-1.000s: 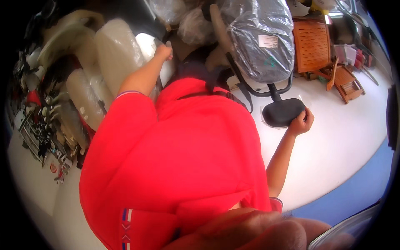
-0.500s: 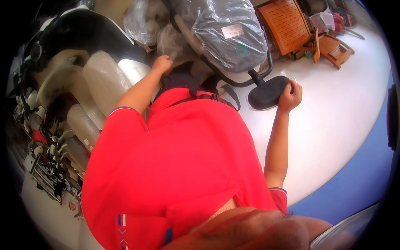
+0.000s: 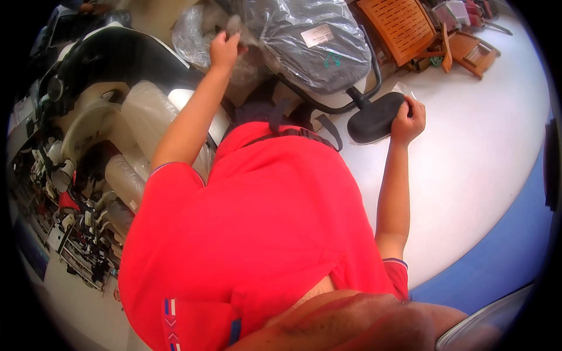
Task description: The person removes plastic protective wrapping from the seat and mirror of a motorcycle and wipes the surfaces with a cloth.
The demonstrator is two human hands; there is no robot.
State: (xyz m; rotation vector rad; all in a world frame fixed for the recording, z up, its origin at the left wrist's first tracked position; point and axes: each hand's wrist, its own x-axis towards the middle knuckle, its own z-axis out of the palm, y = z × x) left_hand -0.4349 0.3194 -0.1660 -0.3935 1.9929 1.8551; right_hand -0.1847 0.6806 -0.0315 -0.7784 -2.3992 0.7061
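A grey chair back (image 3: 319,47) wrapped in clear plastic, with a pale label and a green scrawl, lies in front of me inside a black tubular frame (image 3: 310,107). From its near end a short stalk carries a black oval padded headrest (image 3: 376,119). My right hand (image 3: 408,121) grips the headrest's right end, fingers curled over the edge, beside a scrap of clear film. My left hand (image 3: 224,51) is raised left of the chair back, fingers closed on what looks like crumpled clear plastic film (image 3: 234,26); the fingertips are partly hidden.
Plastic-covered cushions (image 3: 146,111) and a large black-and-white curved shell (image 3: 126,55) crowd the left. Beyond lie many jumbled parts (image 3: 82,245). Orange slatted wooden chairs (image 3: 398,29) stand at the far right. White floor (image 3: 468,146) meets a blue area (image 3: 492,257) on the right.
My left hand has moved farther away, up along the left side of the chair back. The chair back has shifted slightly left. My right hand keeps its hold on the headrest.
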